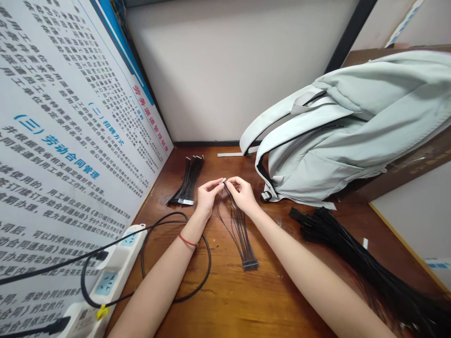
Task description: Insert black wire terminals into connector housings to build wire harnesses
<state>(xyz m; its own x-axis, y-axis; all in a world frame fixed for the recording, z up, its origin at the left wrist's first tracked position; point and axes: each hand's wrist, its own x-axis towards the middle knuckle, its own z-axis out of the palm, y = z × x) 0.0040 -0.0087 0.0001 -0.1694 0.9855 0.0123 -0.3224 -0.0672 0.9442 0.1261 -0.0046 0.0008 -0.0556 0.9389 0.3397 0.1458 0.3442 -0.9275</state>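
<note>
Your left hand [208,195] and right hand [243,193] meet, thumb and fingers of each pinched closed on the upper end of 1 wire harness [241,230]. By size: wooden tabletop [275,305]; pale backpack [352,155] at its far right corner; long black cable bundle [338,244] along the right edge; white power strip [119,262] along the left edge; your harness, mid-tabletop, wires fanned toward you; 1 shorter bundle [189,180] toward the far left corner; harness's black connector [250,265], nearest you.
</note>
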